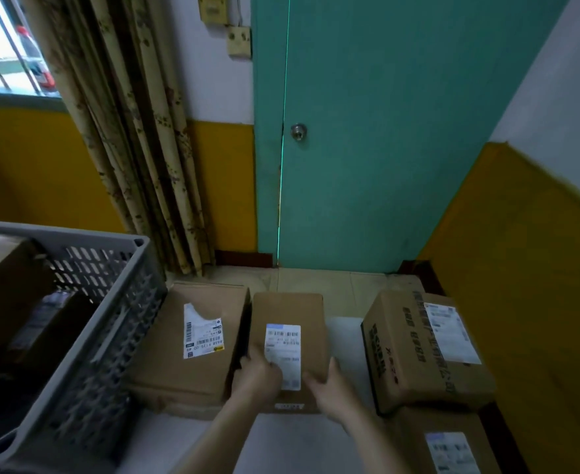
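Note:
A small brown cardboard box (290, 313) with a white shipping label lies on a white surface in the middle of the view. My left hand (259, 374) holds its near left edge, fingers lying over the top beside the label. My right hand (327, 383) holds the near right edge, thumb up along the box's side. Both hands are on the box's near end.
A larger flat labelled box (196, 340) lies to the left, touching the small one. A printed carton (425, 347) sits to the right atop another labelled box (449, 446). A grey slatted crate (110, 302) with boxes inside stands at far left. Behind is a green door (384, 131).

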### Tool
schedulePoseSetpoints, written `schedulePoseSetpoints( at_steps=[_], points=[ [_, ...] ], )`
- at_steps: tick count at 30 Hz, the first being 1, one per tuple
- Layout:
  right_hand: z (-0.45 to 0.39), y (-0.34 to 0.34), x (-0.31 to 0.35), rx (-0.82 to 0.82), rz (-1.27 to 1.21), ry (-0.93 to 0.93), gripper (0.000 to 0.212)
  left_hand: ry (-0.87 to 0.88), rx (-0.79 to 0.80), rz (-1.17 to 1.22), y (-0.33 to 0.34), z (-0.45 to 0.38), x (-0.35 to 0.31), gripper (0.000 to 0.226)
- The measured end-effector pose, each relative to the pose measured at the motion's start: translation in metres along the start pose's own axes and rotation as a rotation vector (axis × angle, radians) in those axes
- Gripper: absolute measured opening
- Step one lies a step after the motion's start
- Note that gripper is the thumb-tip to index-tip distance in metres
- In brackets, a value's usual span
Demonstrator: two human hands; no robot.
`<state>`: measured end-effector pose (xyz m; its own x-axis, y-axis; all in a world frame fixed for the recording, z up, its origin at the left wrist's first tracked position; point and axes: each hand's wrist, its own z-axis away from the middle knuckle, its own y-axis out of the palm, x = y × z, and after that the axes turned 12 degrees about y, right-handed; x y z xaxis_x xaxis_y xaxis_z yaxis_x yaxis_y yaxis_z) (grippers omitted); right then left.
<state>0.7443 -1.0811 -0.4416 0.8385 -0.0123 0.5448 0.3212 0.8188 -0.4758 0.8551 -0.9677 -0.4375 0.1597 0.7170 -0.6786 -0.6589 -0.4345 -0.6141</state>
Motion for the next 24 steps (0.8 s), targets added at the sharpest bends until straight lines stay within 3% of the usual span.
schedulePoseSetpoints(
  at_steps=[7, 12, 15, 18, 24],
  points=[
    [0.005, -0.014, -0.017, -0.07, -0.016, 0.006, 0.046, 0.004, -0.084, 0.045, 0.001, 0.011, 0.01, 0.037],
    [0.023, -0.031, -0.021, -0.153, -0.019, -0.059, 0.056, 0.096, -0.174, 0.205, -0.005, 0.031, 0.003, 0.028],
    [0.037, -0.043, -0.019, -0.228, -0.098, -0.075, 0.068, 0.164, -0.26, 0.356, -0.015, 0.045, -0.014, 0.032],
    [0.058, -0.051, -0.016, -0.28, -0.219, -0.136, 0.053, 0.191, -0.271, 0.501, -0.022, 0.066, -0.03, 0.035],
    [0.107, -0.059, -0.008, -0.399, -0.198, -0.259, 0.047, 0.307, -0.303, 0.474, -0.042, 0.101, -0.039, 0.044]
  ],
)
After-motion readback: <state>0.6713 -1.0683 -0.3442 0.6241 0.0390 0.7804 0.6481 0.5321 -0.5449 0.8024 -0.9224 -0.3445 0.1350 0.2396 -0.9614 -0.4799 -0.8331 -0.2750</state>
